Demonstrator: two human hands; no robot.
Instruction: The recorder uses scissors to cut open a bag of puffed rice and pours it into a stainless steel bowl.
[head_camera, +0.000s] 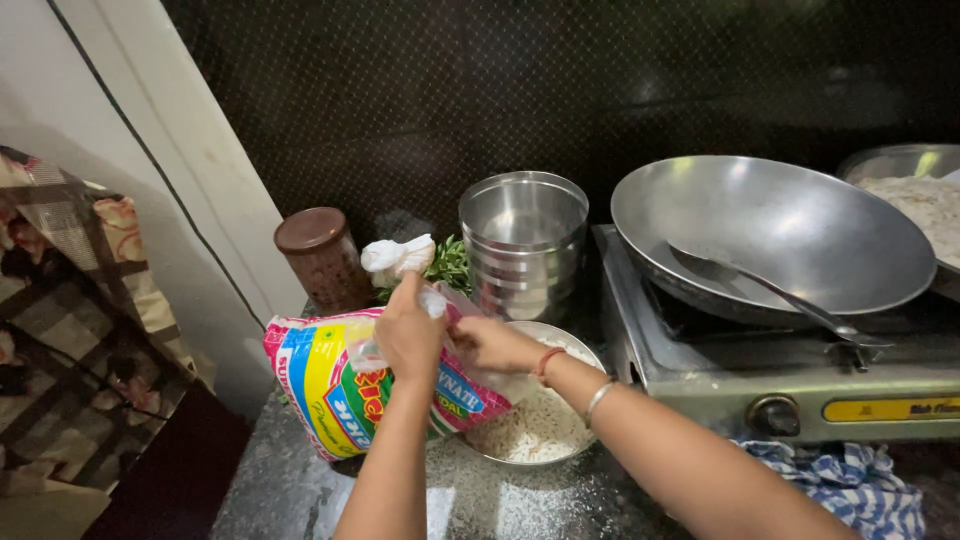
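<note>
Nearest us, our left hand (408, 338) pinches the crumpled top of the colourful plastic grain bag (345, 390), which lies on the counter against the steel bowl of white grains (540, 425). Our right hand (492, 345) grips its open mouth over the bowl. We judge it floppy, slippery, bottom-heavy, best held at the neck. Behind stand a steel container (523, 235) and a wok (770, 235).

My two forearms are bare from the lower frame edge up to the wrists; no sleeves reach into view. My left hand (408, 338) carries no ring, band or watch that shows. My right hand (497, 345) has two items at the wrist: a thin orange-red thread bracelet (546, 364) sits closest to the hand, and a slim silver-coloured metal bangle (598, 401) sits further up the forearm. No gloves are worn on either hand.
</note>
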